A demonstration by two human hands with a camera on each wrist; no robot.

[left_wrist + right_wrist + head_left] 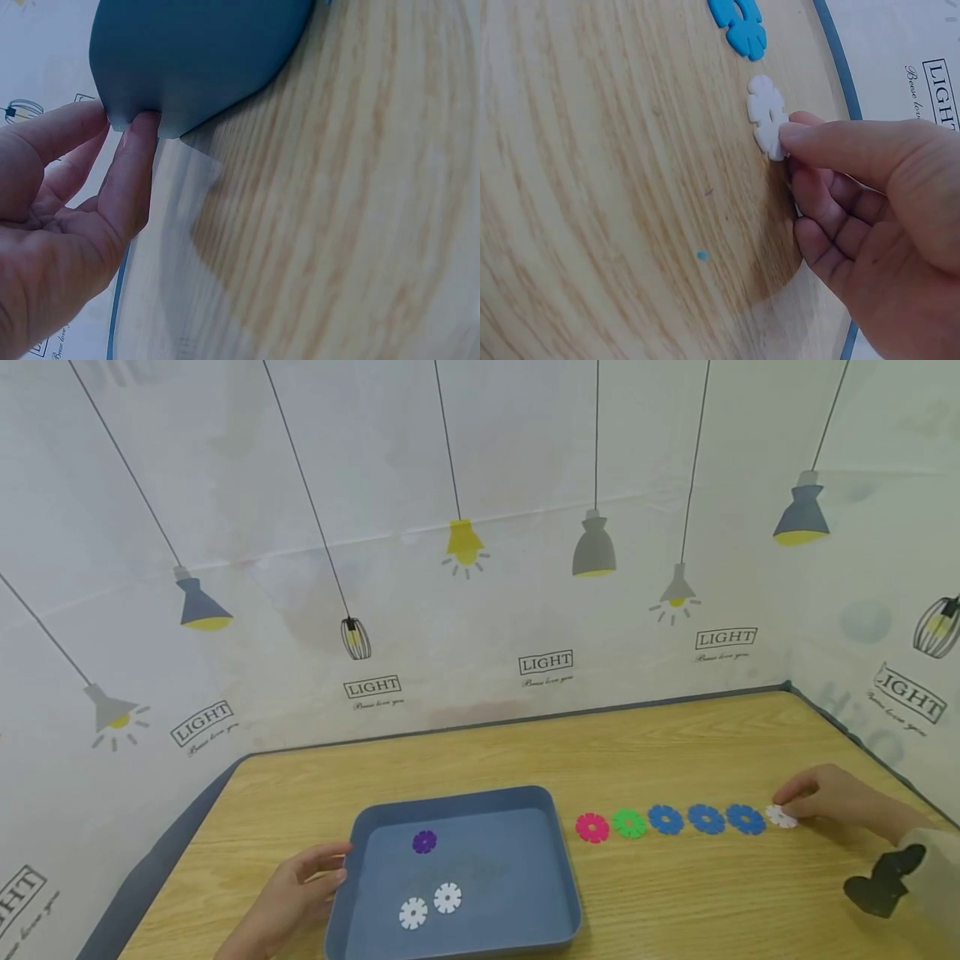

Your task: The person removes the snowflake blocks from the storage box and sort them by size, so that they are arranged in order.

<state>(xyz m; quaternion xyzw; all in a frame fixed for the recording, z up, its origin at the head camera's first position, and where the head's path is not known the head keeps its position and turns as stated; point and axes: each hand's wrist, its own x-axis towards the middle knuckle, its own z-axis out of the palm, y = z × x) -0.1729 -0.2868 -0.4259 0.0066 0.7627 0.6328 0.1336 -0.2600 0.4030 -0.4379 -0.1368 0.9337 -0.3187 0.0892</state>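
Note:
My right hand (832, 797) pinches a white snowflake disc (769, 112) at its edge, thumb on top, at the right end of a row on the table. Directly left of it lie several blue snowflake discs (746, 819), then a green one (628, 823) and a pink one (592, 827). My left hand (296, 893) touches the left side of a blue-grey tray (566, 893), its thumb and fingertips at the outer wall and rim. Inside the tray are a purple snowflake disc (424, 842) and two white ones, one (447, 897) slightly behind the other (413, 913).
The wooden table (675, 743) meets a wall covering (525, 610) printed with hanging lamps at the back and sides. A tiny blue speck (702, 256) lies on the wood near my right hand. A black strap (885, 881) sits at the right sleeve.

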